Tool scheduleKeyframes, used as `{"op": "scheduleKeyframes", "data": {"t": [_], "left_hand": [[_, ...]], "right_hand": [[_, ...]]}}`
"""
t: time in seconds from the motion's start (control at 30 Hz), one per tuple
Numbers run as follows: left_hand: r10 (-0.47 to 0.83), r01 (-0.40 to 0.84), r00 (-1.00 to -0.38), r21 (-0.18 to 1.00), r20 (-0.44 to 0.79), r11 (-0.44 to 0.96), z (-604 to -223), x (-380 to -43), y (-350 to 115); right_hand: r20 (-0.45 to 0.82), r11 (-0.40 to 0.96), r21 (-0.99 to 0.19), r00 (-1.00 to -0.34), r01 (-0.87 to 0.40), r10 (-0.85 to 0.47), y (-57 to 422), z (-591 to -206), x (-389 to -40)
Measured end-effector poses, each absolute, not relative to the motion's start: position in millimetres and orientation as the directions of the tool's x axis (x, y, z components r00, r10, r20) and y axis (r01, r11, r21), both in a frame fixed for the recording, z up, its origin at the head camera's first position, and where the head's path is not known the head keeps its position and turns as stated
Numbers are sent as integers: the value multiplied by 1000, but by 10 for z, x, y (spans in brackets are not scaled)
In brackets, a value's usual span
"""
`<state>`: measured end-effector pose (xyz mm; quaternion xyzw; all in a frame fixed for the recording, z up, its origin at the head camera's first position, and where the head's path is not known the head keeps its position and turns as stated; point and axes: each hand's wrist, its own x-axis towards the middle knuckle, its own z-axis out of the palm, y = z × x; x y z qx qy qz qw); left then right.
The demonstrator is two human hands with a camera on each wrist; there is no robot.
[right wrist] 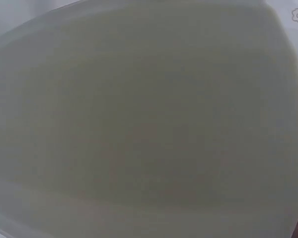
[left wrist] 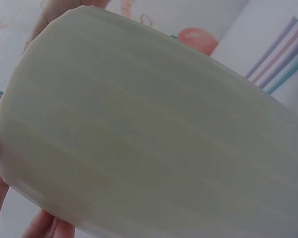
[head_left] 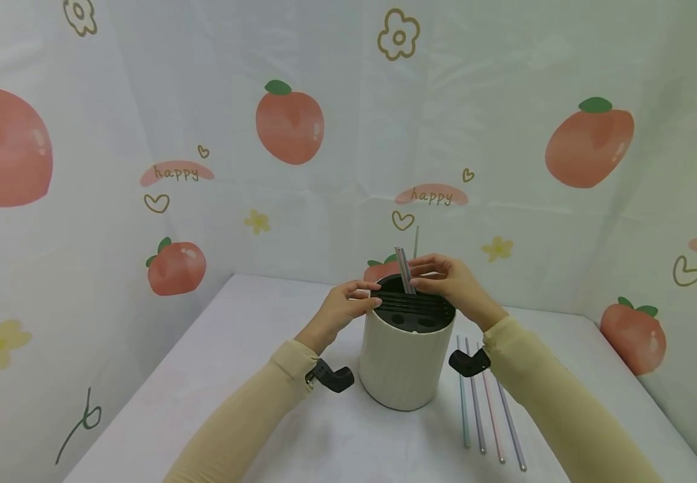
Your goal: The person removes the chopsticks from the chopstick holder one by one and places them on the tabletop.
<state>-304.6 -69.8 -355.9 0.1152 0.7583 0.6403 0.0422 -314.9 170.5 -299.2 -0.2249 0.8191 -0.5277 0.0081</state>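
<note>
A white ribbed utensil holder [head_left: 405,365] stands upright on the table, with a black slotted insert [head_left: 414,305] in its top. My left hand [head_left: 348,302] grips the rim at the left, its fingertips reaching over the edge of the insert. At the back of the top opening, slim metal chopsticks [head_left: 404,268] stand nearly upright. My right hand [head_left: 451,282] holds these between thumb and fingers, and its fingers hide part of them. A thin pale stick [head_left: 416,241] rises behind that hand. Both wrist views are mostly filled by the holder's wall [left wrist: 149,124] [right wrist: 149,119].
To the right of the holder, several coloured chopsticks [head_left: 492,416] in teal, purple and pink lie side by side on the white table [head_left: 203,416]. The right forearm passes over their far ends. A white cloth [head_left: 336,201] printed with peaches hangs behind the table.
</note>
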Motion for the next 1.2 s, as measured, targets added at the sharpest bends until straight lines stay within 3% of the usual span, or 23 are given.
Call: {"op": "scheduleKeyframes", "data": {"t": [0.53,0.7,0.8,0.93,1.1,1.2], "left_hand": [[236,129,-967,979,90,155,-3553,-3039,-709],[239,134,-966,978,93,160,-3553,-3030,-709],[240,135,-966,978,94,159,-3550,-3027,-705],[242,137,-965,978,97,154,-3552,-3038,-700],[238,135,-966,980,97,148,-3548,-3046,-702],[234,129,-968,981,93,146,-3545,-3047,-700]], "right_hand": [[229,364,-853,-894,-375,-385,1662,-3014,-3204],[257,316,-875,-904,-367,-341,1698,-2981,-3204],[307,212,-901,-903,-378,-302,1766,-2895,-3199],[436,-55,-899,-876,-435,-206,1896,-2699,-3175],[535,-451,-745,-844,-492,38,2115,-2413,-3120],[501,-565,-643,-842,-517,200,2303,-2288,-3087]]}}
